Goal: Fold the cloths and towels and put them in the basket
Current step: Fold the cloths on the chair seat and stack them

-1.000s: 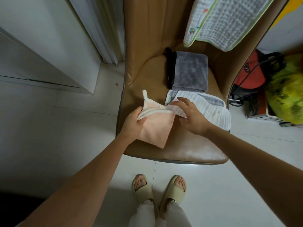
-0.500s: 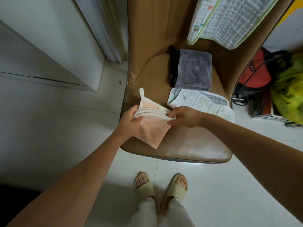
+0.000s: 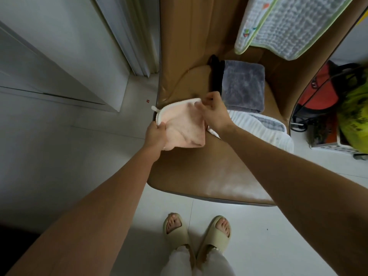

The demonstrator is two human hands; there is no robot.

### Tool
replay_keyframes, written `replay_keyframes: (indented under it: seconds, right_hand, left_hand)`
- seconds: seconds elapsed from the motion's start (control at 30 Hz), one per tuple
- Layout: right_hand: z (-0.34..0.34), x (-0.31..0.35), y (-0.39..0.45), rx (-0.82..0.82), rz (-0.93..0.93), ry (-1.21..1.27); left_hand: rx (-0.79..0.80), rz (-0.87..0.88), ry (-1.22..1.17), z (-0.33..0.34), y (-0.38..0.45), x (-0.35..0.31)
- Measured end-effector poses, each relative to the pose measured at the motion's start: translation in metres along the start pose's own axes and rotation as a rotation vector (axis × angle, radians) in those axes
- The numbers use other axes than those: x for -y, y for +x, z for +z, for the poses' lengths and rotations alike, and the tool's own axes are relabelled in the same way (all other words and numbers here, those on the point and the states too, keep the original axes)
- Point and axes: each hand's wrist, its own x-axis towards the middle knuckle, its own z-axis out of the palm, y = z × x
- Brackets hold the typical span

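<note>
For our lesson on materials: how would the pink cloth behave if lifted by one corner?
The pink cloth probably flops: it sags between the left hand and right hand gripping it. It looks light, since fingertip pinches carry it. Its fuzzy surface seems unlikely to slip.

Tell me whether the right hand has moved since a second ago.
Yes. The right hand has left the white striped towel and moved up toward the grey towel, now pinching the pink cloth's top edge.
</note>
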Motion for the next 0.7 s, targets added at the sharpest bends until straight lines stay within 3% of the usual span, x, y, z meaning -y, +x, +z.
replay_keyframes:
  seconds: [0.1, 0.23, 0.37, 0.43, 0.57, 0.7]
  right_hand:
    - [-0.004, -0.007, -0.032, 0.109, -0.053, 0.097]
    - [-0.013, -0.026, -0.059, 0.275, -0.178, -0.024]
    - [-0.006, -0.035, -0.057, 0.210, -0.357, -0.305]
    - [-0.001, -0.035, -0.051, 0.218, -0.431, -0.416]
    - [-0.002, -0.041, -0.042, 0.241, -0.574, -0.627]
    - [-0.003, -0.065, -0.040, 0.370, -0.500, -0.841]
  left_hand:
    - [0.066, -0.190, -0.130, -0.003, 0.005, -0.002]
    - [0.098, -0.256, -0.112, -0.014, 0.009, 0.000]
    - [0.112, -0.245, -0.084, -0.018, 0.009, 0.000]
    - [0.101, -0.147, -0.040, -0.017, 0.007, 0.000]
    - [-0.099, 0.272, 0.186, -0.018, 0.005, -0.001]
    - [-0.117, 0.370, 0.298, -0.002, 0.011, 0.008]
